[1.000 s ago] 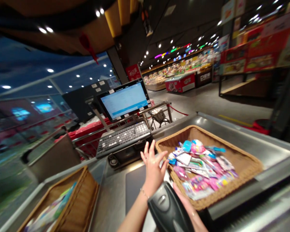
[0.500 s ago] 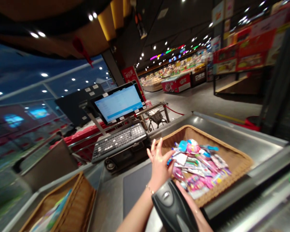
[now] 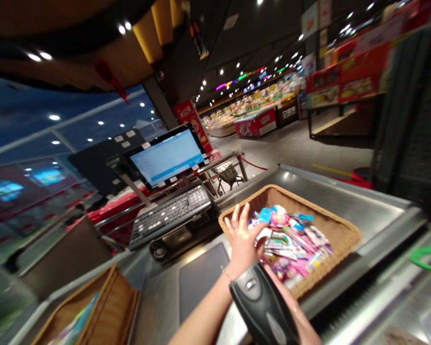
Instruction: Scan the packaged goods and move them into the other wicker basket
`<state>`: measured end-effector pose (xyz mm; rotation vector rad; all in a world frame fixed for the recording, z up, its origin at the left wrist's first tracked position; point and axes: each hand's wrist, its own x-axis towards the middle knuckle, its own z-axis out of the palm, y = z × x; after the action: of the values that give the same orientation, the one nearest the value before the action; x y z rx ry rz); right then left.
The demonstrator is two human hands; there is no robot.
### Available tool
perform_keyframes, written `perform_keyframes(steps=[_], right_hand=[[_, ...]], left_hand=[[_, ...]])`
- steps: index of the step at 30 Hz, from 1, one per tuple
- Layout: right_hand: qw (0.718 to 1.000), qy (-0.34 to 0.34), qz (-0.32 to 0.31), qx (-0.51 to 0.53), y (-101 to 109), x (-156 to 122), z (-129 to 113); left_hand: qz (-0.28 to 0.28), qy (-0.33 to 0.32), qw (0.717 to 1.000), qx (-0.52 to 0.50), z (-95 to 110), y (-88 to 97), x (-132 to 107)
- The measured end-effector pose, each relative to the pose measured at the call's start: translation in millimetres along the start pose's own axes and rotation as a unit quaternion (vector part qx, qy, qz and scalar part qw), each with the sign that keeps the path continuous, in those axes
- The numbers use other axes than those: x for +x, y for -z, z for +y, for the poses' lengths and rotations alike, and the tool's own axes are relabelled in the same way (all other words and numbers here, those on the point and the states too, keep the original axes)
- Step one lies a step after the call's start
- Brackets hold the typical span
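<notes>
At table [image 3: 161, 297] | left hand [image 3: 242, 242] lay open against packets [image 3: 290, 244] in full basket [image 3: 273, 190] | right hand [image 3: 296, 318] gripped scanner [image 3: 262, 306] | other basket [image 3: 124, 306] held few

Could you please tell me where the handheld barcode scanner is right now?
In the head view, the black handheld barcode scanner sits at the bottom centre, held in the right hand, below the left hand and beside the wicker basket's near rim.

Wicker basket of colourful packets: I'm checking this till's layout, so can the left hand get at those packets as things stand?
Likely yes: the left hand is already over the near rim of the wicker basket, right beside the colourful packets, and nothing seems to stand between them.
</notes>
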<state>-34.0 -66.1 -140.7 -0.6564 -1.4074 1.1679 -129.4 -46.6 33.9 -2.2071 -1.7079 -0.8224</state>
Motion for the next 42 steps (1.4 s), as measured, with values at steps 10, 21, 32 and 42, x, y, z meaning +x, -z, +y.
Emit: perform_keyframes(steps=[10,21,32,42], right_hand=[[0.998,-0.007,0.049,0.024,10,1,7],[0.988,-0.047,0.144,0.037,-3,-13,-7],[0.984,-0.046,0.173,0.022,6,-16,-14],[0.983,-0.005,0.180,-0.039,2,-18,-50]], left_hand=[[-0.130,-0.056,0.990,0.017,12,-30.0,35],[-0.239,-0.136,0.958,0.076,27,-97.5,84],[-0.244,-0.102,0.962,0.067,22,-130.7,82],[-0.272,0.022,0.961,-0.031,14,-102.0,97]])
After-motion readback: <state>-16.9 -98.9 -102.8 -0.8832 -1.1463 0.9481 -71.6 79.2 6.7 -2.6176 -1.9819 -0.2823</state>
